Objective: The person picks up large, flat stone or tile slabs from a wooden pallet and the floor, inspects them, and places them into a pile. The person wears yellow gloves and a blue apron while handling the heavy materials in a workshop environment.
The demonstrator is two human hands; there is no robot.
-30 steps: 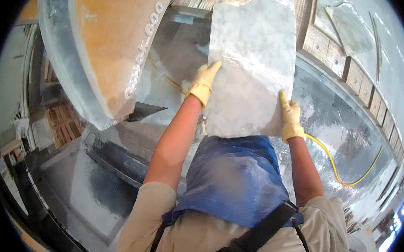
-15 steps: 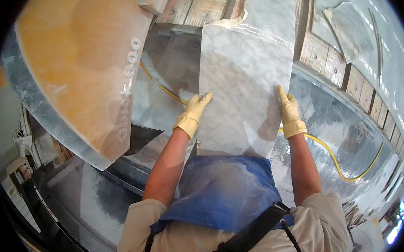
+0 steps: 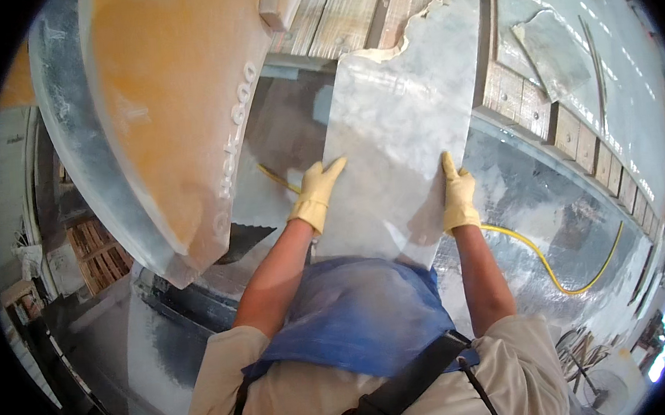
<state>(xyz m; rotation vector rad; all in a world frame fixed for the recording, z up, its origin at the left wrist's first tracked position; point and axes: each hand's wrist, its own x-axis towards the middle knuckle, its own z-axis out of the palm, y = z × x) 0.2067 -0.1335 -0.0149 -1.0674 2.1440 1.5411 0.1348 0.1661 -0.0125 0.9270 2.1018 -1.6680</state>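
A pale grey-and-white marble slab (image 3: pixel 396 126), with a broken, jagged far end, lies between my two hands, its near end against my blue apron (image 3: pixel 363 313). My left hand (image 3: pixel 316 195), in a cream rubber glove, grips the slab's left edge, thumb on top and the other fingers hidden beneath. At the right edge my gloved right hand (image 3: pixel 460 197) holds it the same way, a finger stretched along the top face. The slab's far part reaches over wooden slats (image 3: pixel 346 21).
A large orange machine guard (image 3: pixel 163 104) with raised lettering stands close on the left. A yellow hose (image 3: pixel 540 255) passes under the slab. Wooden blocks (image 3: pixel 566 133) line a rail at the right, beside a loose stone offcut (image 3: pixel 557 53). A wooden pallet (image 3: pixel 96 251) lies far left.
My view has turned a little, so the guard sits further right in the picture. The slab and both hands have shifted slightly left, closer to the guard; the grip is unchanged.
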